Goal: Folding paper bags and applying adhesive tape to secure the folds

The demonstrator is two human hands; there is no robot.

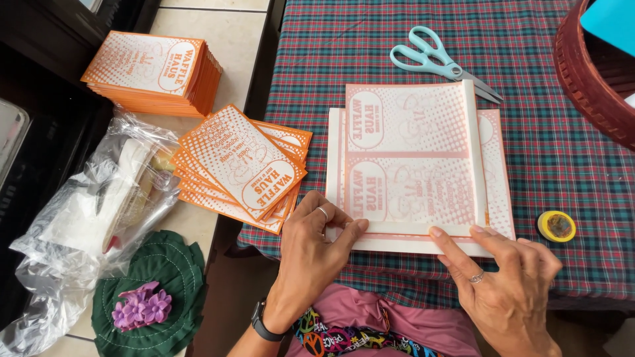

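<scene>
Two orange stacks [153, 71] are sitting finished at nine o'clock, a looser pile [241, 166] fanning beside them. We are pressing the bottom fold of a pink sheet [410, 158] flat, left hand [311, 254] and right hand [503, 284] open, fingertips down. Scissors [433, 61] are lying at twelve, tape [556, 226] at three, on plaid cloth [562, 152]; tiled floor [218, 33] below.

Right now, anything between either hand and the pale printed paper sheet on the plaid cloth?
Nothing visible. The left hand and right hand both press fingertips directly on the folded near edge of the pale orange-printed paper sheet. The teal-handled scissors lie beyond it, apart.
</scene>
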